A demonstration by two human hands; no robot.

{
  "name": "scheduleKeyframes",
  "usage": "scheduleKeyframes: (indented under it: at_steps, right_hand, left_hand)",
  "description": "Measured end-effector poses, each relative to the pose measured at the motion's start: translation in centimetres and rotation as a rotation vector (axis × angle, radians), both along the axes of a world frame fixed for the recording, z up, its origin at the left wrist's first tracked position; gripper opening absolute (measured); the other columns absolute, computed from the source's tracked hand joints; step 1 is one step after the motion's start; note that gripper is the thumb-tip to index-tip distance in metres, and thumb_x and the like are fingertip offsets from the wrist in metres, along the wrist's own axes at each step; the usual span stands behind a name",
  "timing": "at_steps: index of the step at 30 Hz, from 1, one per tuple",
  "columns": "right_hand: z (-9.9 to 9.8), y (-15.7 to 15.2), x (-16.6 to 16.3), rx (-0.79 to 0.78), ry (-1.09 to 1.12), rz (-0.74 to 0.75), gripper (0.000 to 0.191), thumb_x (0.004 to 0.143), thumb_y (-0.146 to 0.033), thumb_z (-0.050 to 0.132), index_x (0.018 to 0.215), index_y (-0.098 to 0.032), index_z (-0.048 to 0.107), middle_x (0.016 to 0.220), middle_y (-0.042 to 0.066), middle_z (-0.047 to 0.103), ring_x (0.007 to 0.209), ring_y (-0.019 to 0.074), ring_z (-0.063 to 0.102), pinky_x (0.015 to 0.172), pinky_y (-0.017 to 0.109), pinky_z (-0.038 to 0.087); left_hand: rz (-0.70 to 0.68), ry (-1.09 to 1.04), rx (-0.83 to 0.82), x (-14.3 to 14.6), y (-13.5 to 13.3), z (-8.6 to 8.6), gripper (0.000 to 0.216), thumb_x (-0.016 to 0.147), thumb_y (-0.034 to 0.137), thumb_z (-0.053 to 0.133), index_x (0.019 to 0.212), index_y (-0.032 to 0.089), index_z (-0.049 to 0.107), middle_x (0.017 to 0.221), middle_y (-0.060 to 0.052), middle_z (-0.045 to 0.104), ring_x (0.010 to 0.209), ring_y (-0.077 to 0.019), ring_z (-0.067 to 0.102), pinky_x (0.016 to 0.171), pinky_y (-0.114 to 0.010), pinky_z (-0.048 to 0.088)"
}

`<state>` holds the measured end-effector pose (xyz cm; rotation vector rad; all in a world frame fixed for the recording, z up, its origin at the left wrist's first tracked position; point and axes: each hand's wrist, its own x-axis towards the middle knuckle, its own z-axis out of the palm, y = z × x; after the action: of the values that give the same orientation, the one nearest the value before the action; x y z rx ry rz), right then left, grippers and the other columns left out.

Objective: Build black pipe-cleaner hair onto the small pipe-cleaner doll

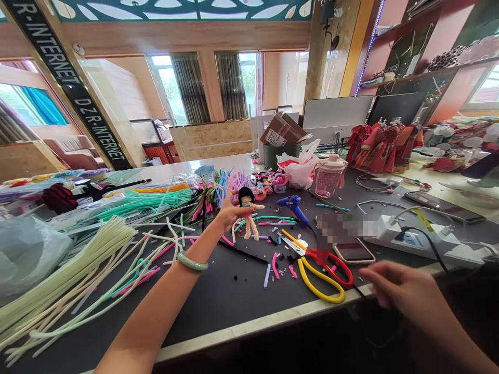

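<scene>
My left hand (231, 210) is closed around a small pipe-cleaner doll (249, 222), holding it upright above the table. The doll has black hair, a pink and teal body and pale fuzzy limbs. Off the table's front edge at the right is my right hand (401, 288). Its fingers are curled and smeared by motion, so I cannot make out whether anything is in them. The nearest things to it are scissors (325, 275) with one red and one yellow handle, lying part open, and a phone (354, 251). Behind the scissors lies a blue glue gun (293, 206).
Bundles of pale green pipe cleaners (78, 270) and teal pipe cleaners (148, 203) cover the left side. Cut scraps lie mid-table. A pink cup (329, 179), a plastic bag (300, 169) and a power strip (417, 241) with cables stand further back and right.
</scene>
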<state>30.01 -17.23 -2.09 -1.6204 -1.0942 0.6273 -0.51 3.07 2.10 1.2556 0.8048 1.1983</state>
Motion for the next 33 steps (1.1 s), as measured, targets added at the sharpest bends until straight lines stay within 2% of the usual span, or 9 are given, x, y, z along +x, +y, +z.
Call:
scheduleKeyframes:
  at_steps: [5,9,13,17,20,23,26,30,33]
  right_hand:
    - [-0.2,-2.4,1.0,-0.046,0.168,-0.021,0.036,0.044,-0.049,0.081,0.072,-0.027,0.079,0.068,0.007,0.076,0.062,0.0269,0.073,0.048,0.028,0.057]
    - [0.3,-2.9,1.3,-0.073,0.200,-0.013,0.032,0.047,-0.053,0.080,0.064,-0.025,0.078,0.045,0.005,0.064,0.034,0.0202,0.059,0.034,0.027,0.051]
    - [-0.7,-2.8,1.8,-0.051,0.261,0.011,0.035,0.041,-0.044,0.086,0.070,-0.025,0.078,0.065,0.008,0.074,0.058,0.0258,0.072,0.053,0.028,0.060]
    - [-1.5,-2.6,2.2,-0.095,0.211,0.028,0.029,0.056,-0.049,0.080,0.066,-0.022,0.077,0.046,0.003,0.064,0.038,0.0180,0.061,0.038,0.023,0.052]
    - [-1.5,-2.5,2.1,-0.004,0.241,-0.014,0.029,0.051,-0.044,0.083,0.071,-0.023,0.078,0.072,0.007,0.076,0.065,0.0243,0.073,0.059,0.026,0.060]
    - [-1.4,-2.3,1.9,0.016,0.272,-0.031,0.028,0.058,-0.046,0.079,0.075,-0.023,0.078,0.064,0.007,0.074,0.060,0.0230,0.071,0.055,0.026,0.059]
    - [-1.7,-2.2,1.8,0.047,0.300,-0.088,0.030,0.055,-0.042,0.082,0.079,-0.024,0.077,0.074,0.007,0.076,0.066,0.0218,0.072,0.060,0.024,0.060]
    - [-2.1,-2.1,1.7,0.007,0.297,-0.071,0.029,0.057,-0.048,0.080,0.071,-0.022,0.076,0.039,-0.001,0.058,0.038,0.0151,0.057,0.054,0.026,0.058]
    - [-2.1,-2.1,1.7,-0.001,0.252,-0.098,0.033,0.055,-0.049,0.080,0.072,-0.021,0.076,0.049,0.002,0.064,0.051,0.0188,0.066,0.054,0.024,0.056]
  left_hand:
    - [-0.065,0.003,-0.011,0.4,0.0,-0.4,0.073,0.045,0.010,0.088,0.105,0.018,0.047,0.072,0.004,0.065,0.062,-0.0151,0.069,0.060,-0.026,0.056]
    - [-0.134,0.026,-0.011,0.4,-0.4,-0.6,0.066,0.049,0.013,0.088,0.103,0.017,0.049,0.082,-0.001,0.068,0.074,-0.0205,0.072,0.063,-0.027,0.055]
    - [-0.136,0.055,0.011,0.2,-0.6,-0.8,0.059,0.052,0.013,0.087,0.101,0.017,0.053,0.091,-0.005,0.070,0.076,-0.0198,0.072,0.061,-0.024,0.054]
    - [-0.134,0.062,0.006,0.1,-0.3,-1.2,0.057,0.051,0.013,0.087,0.100,0.017,0.057,0.095,-0.006,0.071,0.074,-0.0193,0.071,0.058,-0.024,0.053]
    - [-0.133,0.079,-0.006,0.1,-0.2,-1.4,0.052,0.052,0.014,0.087,0.098,0.016,0.062,0.094,-0.006,0.071,0.074,-0.0187,0.070,0.058,-0.024,0.052]
    - [-0.122,0.087,-0.012,0.2,-0.2,-1.5,0.049,0.052,0.016,0.088,0.095,0.017,0.065,0.093,-0.006,0.072,0.073,-0.0193,0.070,0.058,-0.025,0.052]
    - [-0.117,0.095,-0.018,0.2,-0.2,-1.6,0.049,0.052,0.017,0.088,0.095,0.018,0.064,0.090,-0.006,0.073,0.075,-0.0207,0.071,0.056,-0.025,0.051]
    - [-0.130,0.127,-0.057,0.2,-0.2,-1.7,0.048,0.056,0.020,0.087,0.097,0.018,0.063,0.082,-0.006,0.073,0.065,-0.0184,0.068,0.049,-0.023,0.046]
    - [-0.114,0.104,-0.062,0.2,0.0,-2.0,0.049,0.054,0.020,0.088,0.096,0.019,0.064,0.078,-0.002,0.070,0.067,-0.0176,0.068,0.055,-0.025,0.049]
